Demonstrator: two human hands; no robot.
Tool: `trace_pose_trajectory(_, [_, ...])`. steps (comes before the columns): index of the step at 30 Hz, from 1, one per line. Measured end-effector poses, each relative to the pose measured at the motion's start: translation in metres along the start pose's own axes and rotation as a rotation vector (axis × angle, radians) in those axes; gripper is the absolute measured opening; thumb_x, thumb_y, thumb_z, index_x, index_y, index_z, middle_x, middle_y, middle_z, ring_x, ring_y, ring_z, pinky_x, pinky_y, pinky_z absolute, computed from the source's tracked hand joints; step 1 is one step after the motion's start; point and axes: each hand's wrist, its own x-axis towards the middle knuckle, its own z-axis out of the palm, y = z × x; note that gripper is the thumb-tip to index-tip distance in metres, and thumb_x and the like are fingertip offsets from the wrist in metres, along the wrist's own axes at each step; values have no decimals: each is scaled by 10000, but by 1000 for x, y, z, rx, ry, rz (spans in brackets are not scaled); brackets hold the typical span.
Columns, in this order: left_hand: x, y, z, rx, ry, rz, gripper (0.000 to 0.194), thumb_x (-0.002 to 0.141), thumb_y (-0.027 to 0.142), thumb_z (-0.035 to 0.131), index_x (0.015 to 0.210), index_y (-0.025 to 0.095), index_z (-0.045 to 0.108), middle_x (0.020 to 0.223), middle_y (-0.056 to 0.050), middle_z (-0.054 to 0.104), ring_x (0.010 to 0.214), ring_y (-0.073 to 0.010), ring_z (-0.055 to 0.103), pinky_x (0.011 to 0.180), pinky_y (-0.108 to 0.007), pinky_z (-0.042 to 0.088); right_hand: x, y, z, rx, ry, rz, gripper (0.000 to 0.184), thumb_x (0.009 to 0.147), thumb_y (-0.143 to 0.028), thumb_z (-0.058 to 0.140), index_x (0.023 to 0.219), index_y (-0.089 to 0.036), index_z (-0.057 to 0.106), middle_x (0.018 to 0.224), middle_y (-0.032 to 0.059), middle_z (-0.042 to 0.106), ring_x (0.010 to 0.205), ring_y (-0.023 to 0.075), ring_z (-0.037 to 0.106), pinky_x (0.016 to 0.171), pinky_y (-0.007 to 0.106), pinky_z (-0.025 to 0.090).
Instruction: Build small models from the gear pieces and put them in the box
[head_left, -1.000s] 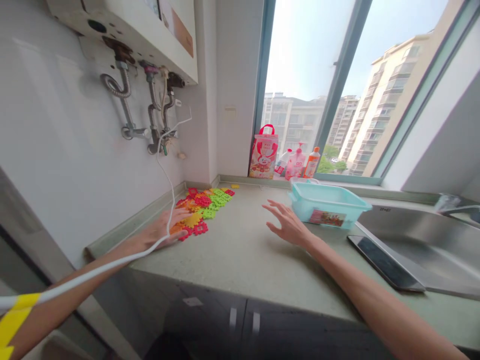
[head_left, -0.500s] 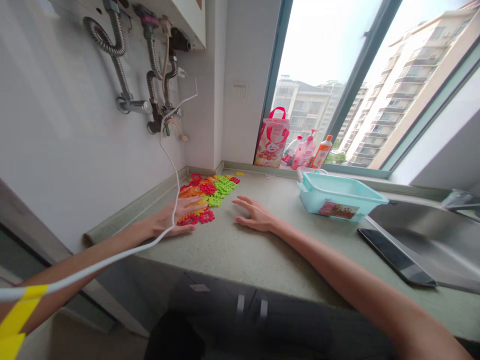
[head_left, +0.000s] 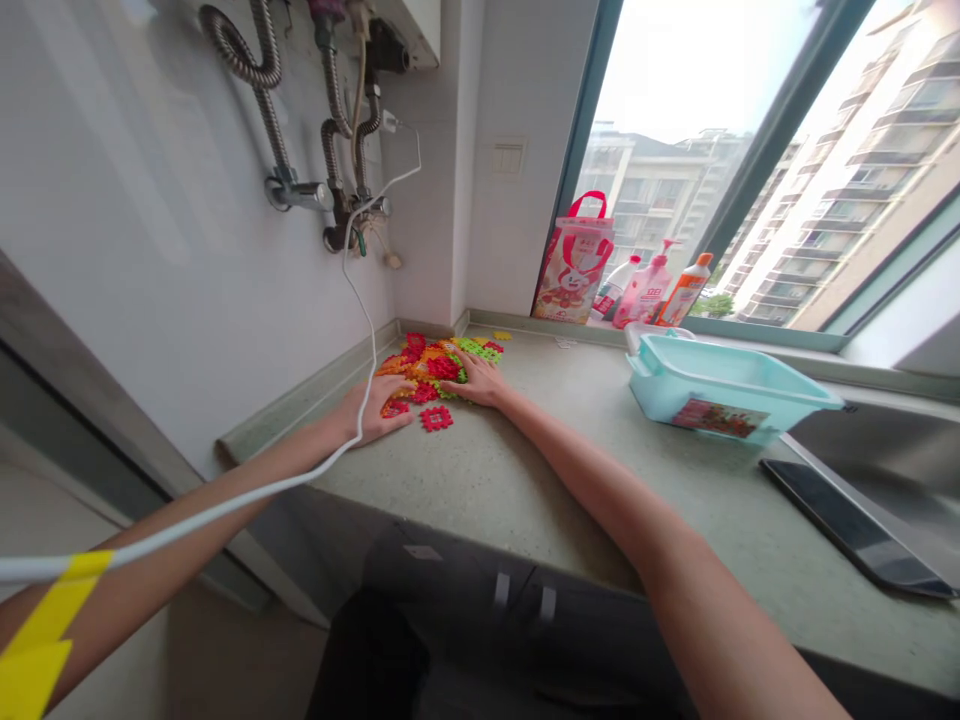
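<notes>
A heap of flat plastic interlocking pieces (head_left: 439, 362), red, orange, yellow and green, lies on the grey-green counter (head_left: 525, 470) near the left wall. My left hand (head_left: 375, 408) lies flat on the near edge of the heap, fingers stretched out. My right hand (head_left: 474, 380) rests on the heap's right side, fingers spread over the pieces. One red piece (head_left: 436, 418) lies apart, just in front of both hands. A light blue plastic tub (head_left: 724, 388) stands to the right on the counter.
A white cable (head_left: 352, 300) hangs from the wall pipes across my left arm. A red bag (head_left: 574, 262) and several bottles (head_left: 656, 292) stand on the window sill. A dark phone (head_left: 847, 522) lies beside the steel sink (head_left: 892, 450) at right.
My right hand has swung left from beside the tub onto the heap of pieces. My left hand stayed on the heap. The pieces are pushed closer together, and the camera has moved nearer.
</notes>
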Motion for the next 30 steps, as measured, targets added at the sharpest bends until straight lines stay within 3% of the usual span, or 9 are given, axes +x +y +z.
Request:
trace_pose_trajectory(6, [-1, 1, 0, 43, 34, -63, 619, 945, 628, 581, 1391, 203, 637, 1589, -126, 521, 1445, -311, 486, 1236, -470, 355, -22, 18, -7, -61, -105, -7, 938, 973, -801, 419, 1643, -146, 368, 1724, 186, 301, 1595, 397, 265, 1293, 623, 166])
trace_pose_trajectory(11, [-5, 9, -10, 145, 50, 10, 638, 963, 602, 568, 1448, 189, 593, 1631, -123, 467, 1470, -308, 435, 1260, -479, 296, -80, 50, -33, -93, -119, -47, 809, 1013, -740, 412, 1610, -195, 438, 1706, 164, 355, 1586, 351, 306, 1295, 601, 185])
trace_pose_trajectory(13, [-6, 24, -14, 200, 72, 94, 700, 948, 629, 590, 1476, 171, 573, 1648, -137, 440, 1507, -338, 377, 1286, -515, 223, -109, 65, -48, -88, -116, -47, 785, 1018, -725, 413, 1607, -206, 444, 1703, 159, 364, 1586, 352, 306, 1289, 626, 186])
trace_pose_trajectory(16, [-1, 64, -10, 233, 65, 215, 810, 901, 724, 616, 1516, 202, 546, 1656, -134, 431, 1535, -369, 341, 1302, -552, 158, -148, 84, -66, -78, -101, -57, 768, 1018, -704, 431, 1594, -197, 465, 1685, 164, 395, 1576, 357, 326, 1280, 641, 203])
trace_pose_trajectory(19, [17, 112, 6, 236, 14, 348, 903, 860, 785, 628, 1572, 247, 489, 1668, -134, 415, 1547, -372, 332, 1306, -549, 151, -172, 92, -77, -73, -82, -50, 758, 1013, -697, 454, 1579, -194, 491, 1669, 173, 419, 1563, 362, 348, 1272, 636, 230])
trace_pose_trajectory(22, [45, 144, 25, 227, 17, 381, 848, 920, 722, 588, 1593, 221, 461, 1666, -150, 416, 1540, -368, 349, 1289, -545, 197, -182, 92, -83, -71, -82, -2, 750, 1014, -695, 458, 1578, -203, 496, 1676, 177, 407, 1568, 366, 341, 1266, 650, 232])
trace_pose_trajectory(25, [75, 151, 39, 229, -7, 347, 797, 964, 672, 540, 1619, 234, 421, 1657, -149, 435, 1525, -363, 378, 1269, -555, 220, -186, 90, -87, -71, -96, 22, 726, 1017, -683, 466, 1581, -225, 492, 1676, 169, 410, 1575, 356, 335, 1264, 654, 237])
trace_pose_trajectory(30, [128, 141, 58, 266, 27, 195, 877, 965, 722, 469, 1653, 190, 360, 1639, -208, 446, 1531, -403, 365, 1257, -594, 185, -192, 91, -94, -57, -103, 13, 694, 1010, -644, 525, 1571, -235, 503, 1667, 169, 425, 1568, 354, 358, 1258, 635, 276])
